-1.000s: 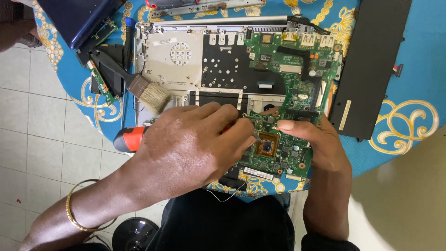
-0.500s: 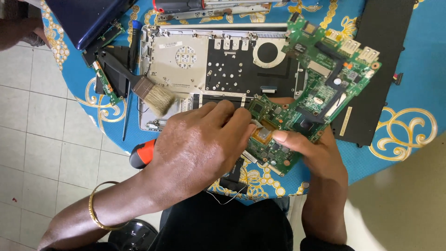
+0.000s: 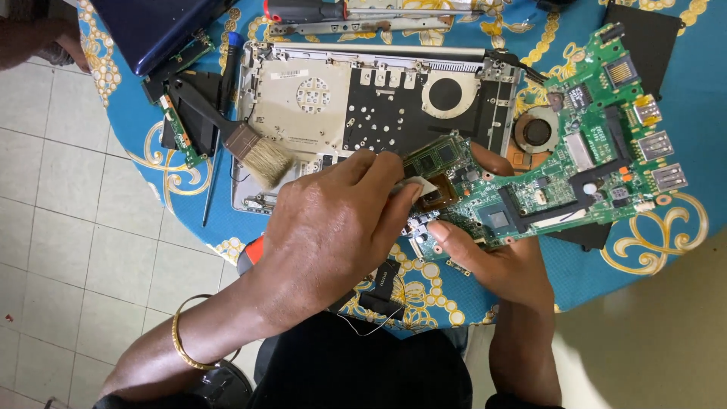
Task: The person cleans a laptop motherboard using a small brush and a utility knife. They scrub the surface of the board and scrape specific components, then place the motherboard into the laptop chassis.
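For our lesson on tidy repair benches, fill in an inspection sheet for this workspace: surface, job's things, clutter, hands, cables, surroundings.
Surface: round table under a blue cloth with gold scrolls.
Job's things: green circuit board, tilted and lifted off the cloth; a small pale wipe pressed on one chip.
Clutter: opened laptop shell, paintbrush, dark blue lid, small green board strip, red-handled tool partly hidden.
Hands: left hand pinches the wipe in its fingers; right hand holds the board's near edge.
Cables: thin wire hanging off the table's near edge.
Surroundings: pale tiled floor; another person's arm at top left.
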